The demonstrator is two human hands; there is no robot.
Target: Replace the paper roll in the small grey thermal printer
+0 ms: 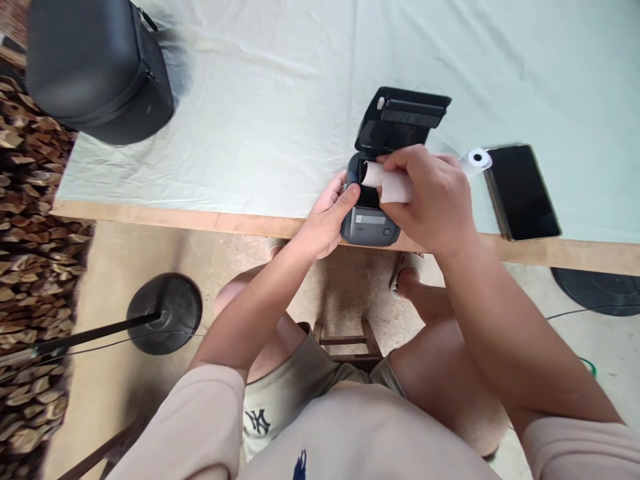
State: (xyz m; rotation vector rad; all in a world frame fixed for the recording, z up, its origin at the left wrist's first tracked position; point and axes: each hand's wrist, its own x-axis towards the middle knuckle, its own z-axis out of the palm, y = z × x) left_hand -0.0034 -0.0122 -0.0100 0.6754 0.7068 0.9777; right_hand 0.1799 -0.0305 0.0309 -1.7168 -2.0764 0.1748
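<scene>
A small dark grey label printer (371, 231) stands near the table's front edge with its black lid (400, 119) raised. My left hand (329, 217) grips the printer's left side, the thumb lying over the rim of the open bay. Between the fingers and thumb of my right hand (436, 193) is a white paper roll (395, 187), partly inside the bay with its loose end curling left. My right palm and fingers hide the roll's right part. Beyond that hand, a second paper roll (475, 162) lies beside a black smartphone (524, 192).
A black zipped case (100, 73) occupies the far left of the cloth-covered table (260, 120). Below the wooden table edge (200, 221) is a stand with a round black base (165, 313). Stacked firewood (40, 267) lines the left side.
</scene>
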